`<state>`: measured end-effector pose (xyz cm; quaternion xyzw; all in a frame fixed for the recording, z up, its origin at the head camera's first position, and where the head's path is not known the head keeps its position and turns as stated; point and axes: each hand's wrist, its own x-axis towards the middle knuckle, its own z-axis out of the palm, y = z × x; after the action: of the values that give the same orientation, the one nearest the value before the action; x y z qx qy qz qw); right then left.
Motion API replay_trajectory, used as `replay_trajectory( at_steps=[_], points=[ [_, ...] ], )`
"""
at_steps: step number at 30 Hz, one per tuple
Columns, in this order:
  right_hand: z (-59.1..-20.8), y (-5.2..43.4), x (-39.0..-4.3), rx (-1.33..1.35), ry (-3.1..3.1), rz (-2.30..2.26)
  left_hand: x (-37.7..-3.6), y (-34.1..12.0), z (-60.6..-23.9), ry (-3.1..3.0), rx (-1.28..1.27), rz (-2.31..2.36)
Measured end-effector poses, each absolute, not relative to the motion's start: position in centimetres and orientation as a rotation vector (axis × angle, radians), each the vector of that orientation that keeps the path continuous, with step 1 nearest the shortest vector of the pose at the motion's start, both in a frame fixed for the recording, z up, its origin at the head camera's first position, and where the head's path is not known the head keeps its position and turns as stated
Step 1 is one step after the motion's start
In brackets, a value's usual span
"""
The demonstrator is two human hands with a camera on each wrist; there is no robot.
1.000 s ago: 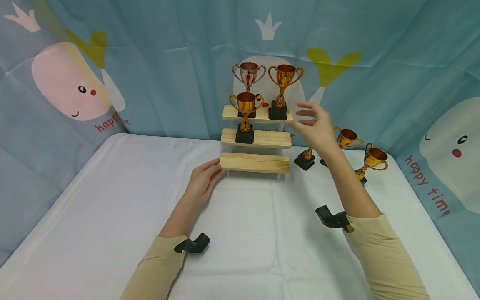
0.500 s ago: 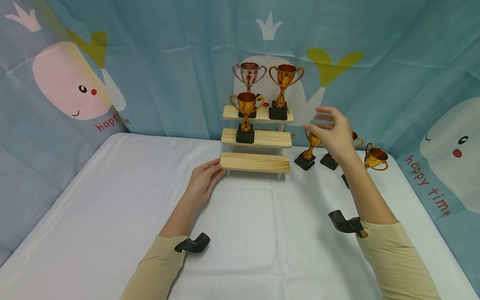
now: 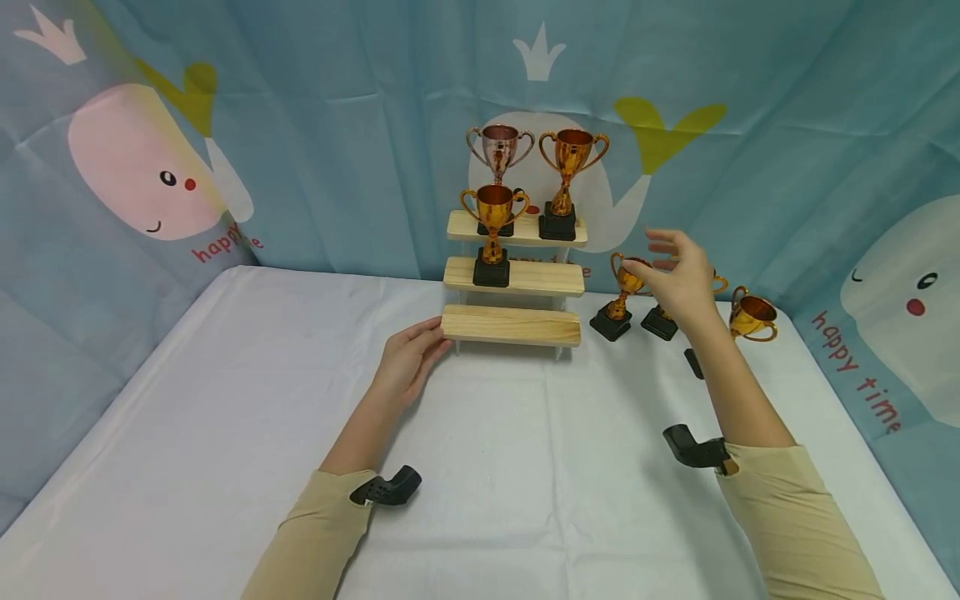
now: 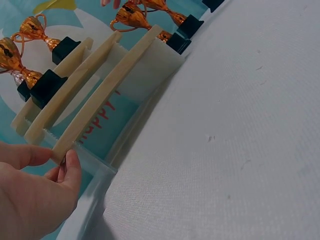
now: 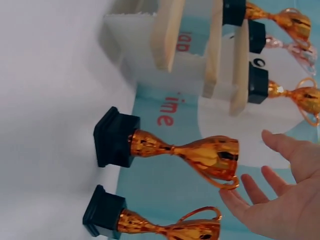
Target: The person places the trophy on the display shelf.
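My left hand (image 3: 408,362) pinches the left end of the lowest board of a three-step wooden display stand (image 3: 512,325), thumb and fingers around its corner in the left wrist view. At the right, my right hand (image 3: 681,279) holds nothing, its fingers apart beside the cup of a gold trophy (image 5: 210,155) standing on the table. In the right wrist view a fingertip is right at that trophy's handle. Behind the hand, a second gold trophy (image 3: 660,323) is partly hidden. A rose-coloured trophy (image 3: 500,146) and a gold trophy (image 3: 572,150) stand on the top step, another gold trophy (image 3: 493,208) on the middle step.
Farther right stands one more gold trophy (image 3: 752,315), its base partly behind my right forearm. A white cloth (image 3: 480,467) covers the table. A blue printed curtain (image 3: 360,150) hangs close behind the stand.
My right hand has moved right and down, away from the top step's gold trophy to the trophies on the table. My left hand keeps its place on the stand.
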<state>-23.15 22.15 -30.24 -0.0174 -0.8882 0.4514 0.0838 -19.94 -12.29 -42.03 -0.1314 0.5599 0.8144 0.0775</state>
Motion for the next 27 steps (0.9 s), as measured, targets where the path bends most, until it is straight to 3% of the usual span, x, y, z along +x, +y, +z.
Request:
replay_trajectory(
  at_steps=[27],
  points=[
    [-34.6, 22.3, -23.5, -0.171, -2.624, 1.240, -19.9, -12.2, -42.0, 1.663, -0.381, 2.450]
  ],
)
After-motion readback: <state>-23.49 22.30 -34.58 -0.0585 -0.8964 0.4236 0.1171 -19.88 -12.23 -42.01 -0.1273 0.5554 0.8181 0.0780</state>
